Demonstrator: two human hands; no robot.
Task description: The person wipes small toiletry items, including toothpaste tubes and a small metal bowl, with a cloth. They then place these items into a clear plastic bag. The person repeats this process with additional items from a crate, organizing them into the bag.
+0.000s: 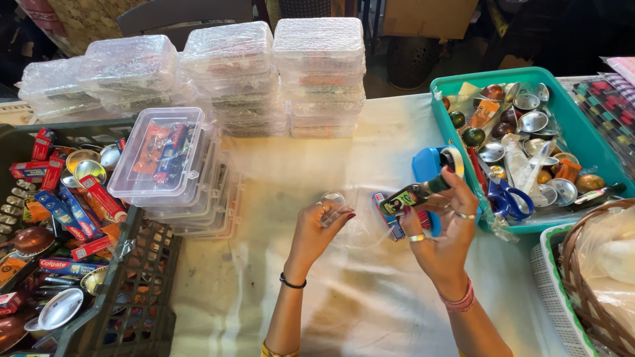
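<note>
Left hand (316, 228) pinches the mouth of a thin clear plastic pouch (344, 221) above the white-covered bench (264, 291), fingers closed on the film. Right hand (444, 225) grips a small dark green sachet (413, 195) and small red-and-blue carton (390, 215), fingers curled shut. Risk: slack film may collapse, so the items could snag or drop. Beyond, a blue tape dispenser (426, 168) and teal plastic tray (582, 132) crowd the right hand.

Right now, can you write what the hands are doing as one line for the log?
left hand: pinches clear plastic bag | right hand: holds small dark bottle | under: white table cover | near: teal tray
</note>
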